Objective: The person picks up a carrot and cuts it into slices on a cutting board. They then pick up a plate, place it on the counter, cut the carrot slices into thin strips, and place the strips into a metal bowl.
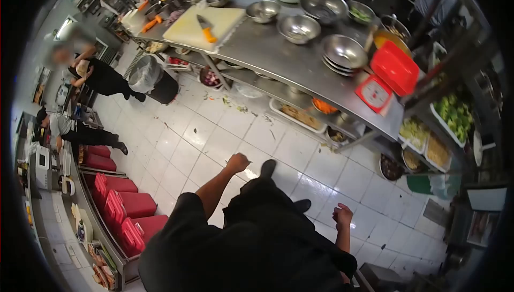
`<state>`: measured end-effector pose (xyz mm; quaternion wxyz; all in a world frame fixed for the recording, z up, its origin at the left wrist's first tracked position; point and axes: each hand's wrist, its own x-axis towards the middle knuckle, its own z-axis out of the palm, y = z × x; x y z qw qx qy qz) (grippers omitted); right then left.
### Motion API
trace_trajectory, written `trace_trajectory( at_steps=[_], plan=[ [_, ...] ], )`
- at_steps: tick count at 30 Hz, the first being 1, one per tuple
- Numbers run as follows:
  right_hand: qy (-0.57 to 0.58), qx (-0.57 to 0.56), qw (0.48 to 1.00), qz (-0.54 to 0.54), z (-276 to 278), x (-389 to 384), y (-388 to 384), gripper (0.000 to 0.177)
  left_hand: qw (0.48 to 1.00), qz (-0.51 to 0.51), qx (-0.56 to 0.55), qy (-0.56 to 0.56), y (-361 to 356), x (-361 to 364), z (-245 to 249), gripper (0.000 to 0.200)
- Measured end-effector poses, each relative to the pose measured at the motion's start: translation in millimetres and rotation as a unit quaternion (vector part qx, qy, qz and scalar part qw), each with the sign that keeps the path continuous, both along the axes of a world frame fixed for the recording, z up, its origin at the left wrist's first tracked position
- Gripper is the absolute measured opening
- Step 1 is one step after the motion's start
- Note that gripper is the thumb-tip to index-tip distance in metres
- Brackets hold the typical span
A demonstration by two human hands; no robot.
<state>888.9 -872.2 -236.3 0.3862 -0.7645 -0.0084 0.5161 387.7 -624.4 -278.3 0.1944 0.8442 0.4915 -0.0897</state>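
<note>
My left hand hangs over the tiled floor in front of my body, its fingers curled, and nothing shows in it. Off to the right, my right hand is also held low with bent fingers; whether it holds anything small cannot be made out. Neither hand touches the steel table. On that table lie a cutting board with an orange-handled knife, steel bowls and a red scale beside a red tray.
Two people stand at the left, near a black bin. Red containers line the lower left. Food tubs sit on the table's lower shelf. Scraps lie on the floor.
</note>
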Motion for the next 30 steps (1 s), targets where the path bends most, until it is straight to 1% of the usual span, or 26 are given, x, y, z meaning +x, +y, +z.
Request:
trace_trajectory(
  at_steps=[1,2,3,4,5,6,7,9,10,11,12,13,14,17,18,19,20,21,23,24,26,27,29,30],
  plan=[
    [-0.027,0.003,0.999,0.025,0.8,-13.8,20.0,0.033,0.997,-0.044,-0.008,0.059,7.9,-29.4,-1.5,0.033],
    [-0.052,0.030,0.997,0.051,-0.1,-29.1,41.8,0.030,0.992,0.106,-0.066,0.029,7.4,-57.3,-10.2,0.035],
    [-0.069,0.037,0.994,0.076,-1.4,-48.1,70.5,0.026,0.986,0.152,-0.064,0.002,5.2,-83.5,-0.5,0.037],
    [-0.086,0.042,0.990,0.101,1.8,-71.5,101.0,0.023,0.973,0.206,-0.097,0.023,9.1,-104.5,11.7,0.039],
    [-0.101,0.048,0.986,0.124,4.4,-98.3,134.9,0.020,0.943,0.305,-0.126,-0.053,8.8,-128.9,25.1,0.039],
    [-0.120,0.072,0.975,0.172,-0.1,-126.0,168.8,0.013,0.931,0.338,-0.123,-0.069,15.8,-151.6,44.1,0.038],
    [-0.097,0.077,0.968,0.217,-0.7,-152.0,199.5,0.014,0.915,0.373,-0.126,-0.087,16.1,-170.6,54.1,0.038],
    [-0.052,0.091,0.947,0.302,-3.2,-205.3,274.6,0.016,0.874,0.446,-0.119,-0.152,32.1,-215.3,56.2,0.037],
    [-0.218,0.212,0.860,0.409,-3.0,-232.7,301.1,0.021,0.850,0.480,-0.117,-0.182,37.4,-233.5,60.4,0.037],
    [-0.370,0.321,0.722,0.489,-2.0,-257.7,323.8,0.027,0.838,0.494,-0.102,-0.206,45.8,-248.5,63.8,0.035],
    [-0.350,0.277,0.739,0.505,20.4,-285.6,349.0,0.029,0.827,0.507,-0.086,-0.228,60.4,-259.7,71.8,0.034],
    [-0.330,0.233,0.754,0.518,65.8,-317.6,375.3,0.032,0.815,0.518,-0.068,-0.250,78.7,-268.6,82.8,0.033],
    [-0.309,0.189,0.767,0.529,100.7,-341.1,397.5,0.035,0.807,0.525,-0.057,-0.263,101.6,-269.3,111.0,0.030],
    [-0.293,0.293,0.727,0.548,131.5,-369.9,447.7,0.033,0.820,0.483,0.019,-0.308,180.2,-287.3,141.3,0.030],
    [-0.375,0.328,0.683,0.534,150.4,-383.0,457.8,0.032,0.819,0.476,0.041,-0.318,206.8,-290.0,155.0,0.030],
    [-0.454,0.361,0.633,0.512,174.9,-399.1,468.1,0.031,0.823,0.461,0.054,-0.328,232.1,-288.0,181.4,0.029],
    [-0.455,0.352,0.638,0.512,194.0,-407.6,481.5,0.032,0.826,0.445,0.067,-0.338,258.5,-287.4,204.3,0.029],
    [-0.456,0.343,0.642,0.512,213.0,-416.2,494.8,0.032,0.831,0.424,0.083,-0.350,286.0,-292.2,210.8,0.029],
    [-0.295,0.238,0.747,0.547,237.2,-426.4,532.5,0.035,0.840,0.375,0.115,-0.375,349.3,-303.4,221.4,0.030],
    [-0.316,0.255,0.731,0.549,240.5,-431.4,548.1,0.039,0.839,0.369,0.116,-0.384,378.1,-304.6,237.3,0.029],
    [-0.286,0.333,0.749,0.497,254.1,-452.9,577.4,0.041,0.836,0.361,0.112,-0.399,423.9,-305.4,271.9,0.027],
    [-0.272,0.375,0.752,0.469,260.8,-462.2,601.6,0.043,0.843,0.357,0.149,-0.373,449.5,-309.4,274.2,0.028],
    [-0.318,0.403,0.724,0.462,260.4,-485.3,650.9,0.044,0.855,0.354,0.215,-0.312,485.4,-327.0,275.3,0.028],
    [-0.339,0.413,0.709,0.461,257.4,-496.5,670.3,0.045,0.847,0.356,0.200,-0.341,505.0,-337.9,274.7,0.032]
  ],
)
